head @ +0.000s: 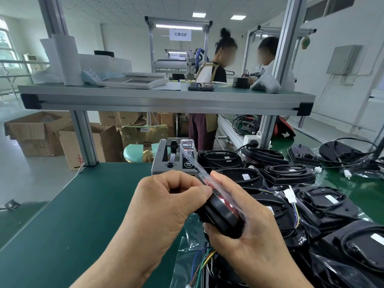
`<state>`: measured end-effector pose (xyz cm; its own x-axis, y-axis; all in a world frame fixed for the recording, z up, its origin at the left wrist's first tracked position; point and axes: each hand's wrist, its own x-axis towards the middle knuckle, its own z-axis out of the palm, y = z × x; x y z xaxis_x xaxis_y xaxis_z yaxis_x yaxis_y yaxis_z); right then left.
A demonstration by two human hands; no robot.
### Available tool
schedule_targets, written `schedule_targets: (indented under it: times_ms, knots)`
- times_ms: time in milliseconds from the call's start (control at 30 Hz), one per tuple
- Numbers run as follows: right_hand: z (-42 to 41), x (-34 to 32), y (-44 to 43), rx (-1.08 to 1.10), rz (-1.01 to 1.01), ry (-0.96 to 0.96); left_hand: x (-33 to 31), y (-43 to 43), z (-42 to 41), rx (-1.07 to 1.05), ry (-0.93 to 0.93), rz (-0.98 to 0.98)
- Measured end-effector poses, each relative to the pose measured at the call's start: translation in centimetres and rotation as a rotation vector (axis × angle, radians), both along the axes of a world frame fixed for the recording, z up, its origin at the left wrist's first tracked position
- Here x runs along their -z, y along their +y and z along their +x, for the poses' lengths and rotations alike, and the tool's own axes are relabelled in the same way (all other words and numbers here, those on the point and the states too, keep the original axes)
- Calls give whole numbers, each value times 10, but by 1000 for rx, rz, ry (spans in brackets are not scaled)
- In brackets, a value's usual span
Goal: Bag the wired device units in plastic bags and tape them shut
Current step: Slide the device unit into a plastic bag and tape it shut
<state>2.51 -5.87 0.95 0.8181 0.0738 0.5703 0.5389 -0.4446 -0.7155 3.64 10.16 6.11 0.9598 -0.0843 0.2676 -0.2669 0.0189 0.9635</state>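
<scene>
Above the green bench (62, 215), your right hand (255, 240) grips the bagged unit (220, 217) on edge. Its long axis slants toward the dispenser (172, 159), wires (202, 260) hanging down. Your left hand (164, 204) pinches the bag (195, 164).

bright, even light from ceiling panels (218, 16) and a window (6, 46); wide-angle bending at edges; two blurred faces; soft shadows.

dispenser (162, 161): grey body, black front panel with white marks
mat (72, 204), under the dispenser: plain dark green
unit (220, 215), in front of the dispenser: black with red
bag (226, 196), in front of the dispenser: clear
wires (204, 260), in front of the dispenser: blue, green, yellow, orange
units (324, 206), right of the dispenser: black, white labels
boxes (35, 134), behind the dispenser to its left: brown
chair (133, 152), behind the dispenser: mint seat, gold frame
</scene>
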Motion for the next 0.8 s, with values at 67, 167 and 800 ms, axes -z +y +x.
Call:
schedule_targets:
  times_ms: [67, 167, 800]
  knots:
    - [0, 1, 1, -2, 2, -7, -1, -1, -2, -25, -12, 14]
    - [0, 1, 1, -8, 14, -9, -1, -2, -4, -90, -47, 42]
    - [0, 7, 13, -19, 74, -119, 18, -4, -7, -184, 9, 37]
